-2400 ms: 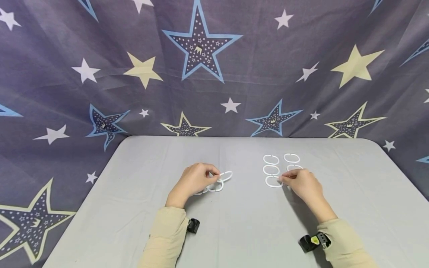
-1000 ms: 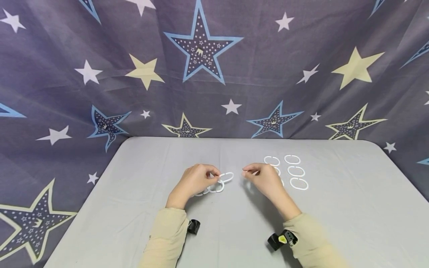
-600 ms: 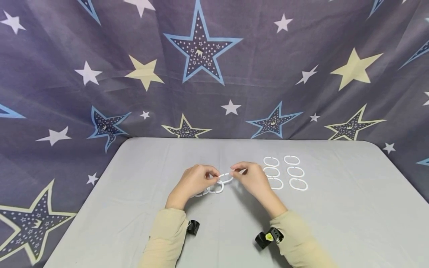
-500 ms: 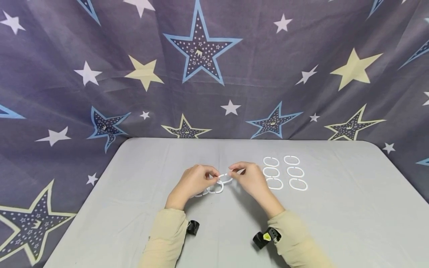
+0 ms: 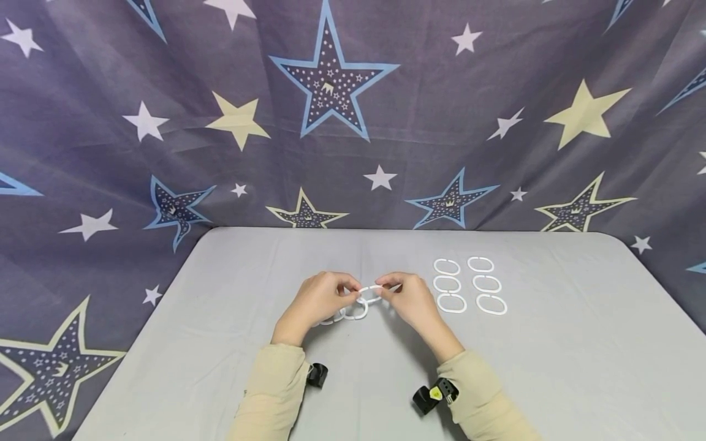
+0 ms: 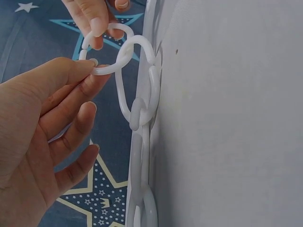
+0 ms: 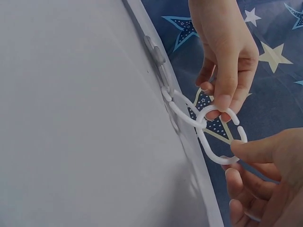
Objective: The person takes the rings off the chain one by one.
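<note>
Left of six loose links [image 5: 455, 311], both hands [image 5: 322, 298] [image 5: 415, 301] pinch a white chain's [image 6: 137, 165] end link [image 7: 205, 145].

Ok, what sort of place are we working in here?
Probably a makeshift indoor filming corner, though the wider room is out of view: a grey table, a star-print curtain behind it, and black cameras at both wrists.

Background: purple-grey fabric backdrop [image 5: 430, 138] printed with blue-edged, yellow and white stars [image 5: 239, 118]
Surface: pale grey, round-cornered tabletop [image 5: 579, 367]
</note>
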Available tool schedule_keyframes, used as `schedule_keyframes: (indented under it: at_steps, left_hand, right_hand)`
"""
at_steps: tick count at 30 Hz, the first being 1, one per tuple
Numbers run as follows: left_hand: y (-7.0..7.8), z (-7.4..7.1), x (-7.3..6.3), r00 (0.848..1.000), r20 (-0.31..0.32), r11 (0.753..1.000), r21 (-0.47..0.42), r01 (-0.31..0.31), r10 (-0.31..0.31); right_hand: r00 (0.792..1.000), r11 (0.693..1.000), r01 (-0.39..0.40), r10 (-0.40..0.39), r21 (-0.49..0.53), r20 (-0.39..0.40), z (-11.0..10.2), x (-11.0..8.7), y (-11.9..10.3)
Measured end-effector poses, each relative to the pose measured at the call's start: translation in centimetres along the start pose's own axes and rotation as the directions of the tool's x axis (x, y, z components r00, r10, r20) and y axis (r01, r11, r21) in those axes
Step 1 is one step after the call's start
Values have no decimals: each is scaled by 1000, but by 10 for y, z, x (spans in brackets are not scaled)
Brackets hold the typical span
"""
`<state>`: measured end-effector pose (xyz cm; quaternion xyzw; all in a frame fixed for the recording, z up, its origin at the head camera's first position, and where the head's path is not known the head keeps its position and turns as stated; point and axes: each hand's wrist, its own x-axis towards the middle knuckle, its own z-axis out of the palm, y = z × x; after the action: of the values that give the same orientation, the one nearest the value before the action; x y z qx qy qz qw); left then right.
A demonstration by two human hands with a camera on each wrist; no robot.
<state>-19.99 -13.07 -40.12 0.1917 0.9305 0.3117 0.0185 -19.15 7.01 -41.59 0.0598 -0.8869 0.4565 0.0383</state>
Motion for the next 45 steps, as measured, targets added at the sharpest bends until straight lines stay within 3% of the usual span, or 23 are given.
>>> schedule_keyframes:
  at_steps: [7, 17, 22, 34, 45]
  left_hand:
    - [-2, 0, 0, 1000, 14, 1000, 1, 14, -14]
    - [-11, -5, -2, 997, 6, 997, 30, 72, -72]
    - [-14, -5, -4, 994, 31, 993, 45, 106, -107]
    - [-14, -1, -2, 990, 86, 993, 50, 108, -112]
    - [-16, -2, -2, 991, 63, 993, 48, 112, -115]
  right_hand:
    - [1000, 1000, -3, 4, -18, 7, 0, 0, 1]
    - [1000, 1000, 4, -4, -22, 1, -1, 0, 1]
    - [1000, 1000, -1, 1, -14, 2, 0, -1, 2]
    - [1000, 999, 23, -23, -29, -2, -2, -1, -3]
    - [1000, 999, 14, -14, -29, 7, -4, -3, -9]
